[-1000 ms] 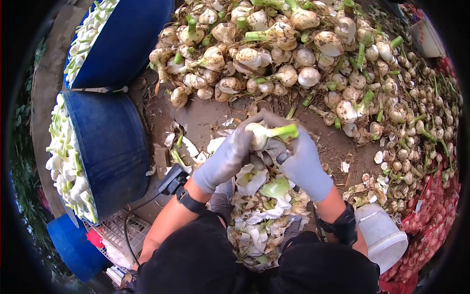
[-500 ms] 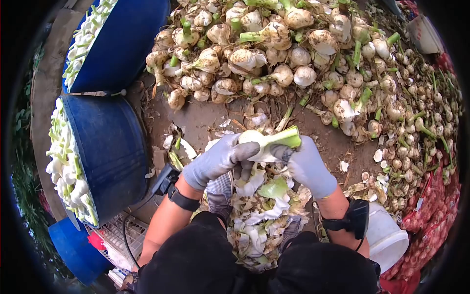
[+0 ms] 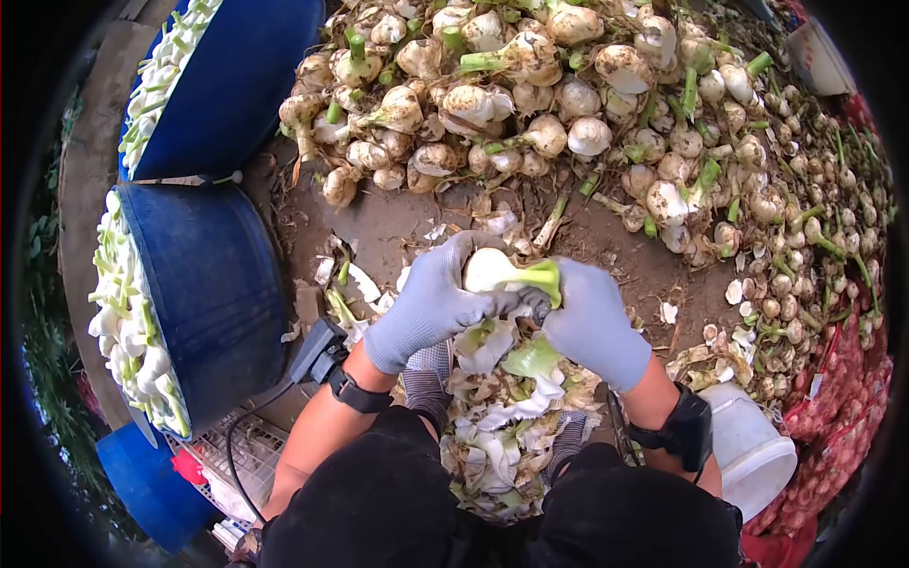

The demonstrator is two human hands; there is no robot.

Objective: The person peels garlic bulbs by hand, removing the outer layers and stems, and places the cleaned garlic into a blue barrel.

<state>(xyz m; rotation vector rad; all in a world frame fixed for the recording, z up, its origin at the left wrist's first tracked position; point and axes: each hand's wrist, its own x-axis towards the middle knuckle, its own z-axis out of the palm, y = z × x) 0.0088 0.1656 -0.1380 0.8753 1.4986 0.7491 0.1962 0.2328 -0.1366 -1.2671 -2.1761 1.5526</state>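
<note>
A pale, peeled garlic bulb (image 3: pixel 489 270) with a short green stalk is held between my two gloved hands. My left hand (image 3: pixel 431 301), in a grey glove, wraps round the bulb's left side and underside. At the stalk end, my right hand (image 3: pixel 589 317) has its fingers closed; dark fingertips press against the stalk and the bulb's lower side. Part of the bulb is hidden by the fingers. Below the hands, a heap of peeled skins (image 3: pixel 502 445) lies between my feet.
A large pile of unpeeled garlic (image 3: pixel 454 123) spreads ahead and to the right. Blue tubs (image 3: pixel 204 293) of cleaned garlic stand at left. At right are a white bucket (image 3: pixel 748 440) and red mesh sacks (image 3: pixel 833 426). A crate (image 3: pixel 246 450) sits lower left.
The bulb has turned in my hands, its stalk now lower and foreshortened. My left hand has wrapped further round the bulb, and my right hand has shifted slightly left and down.
</note>
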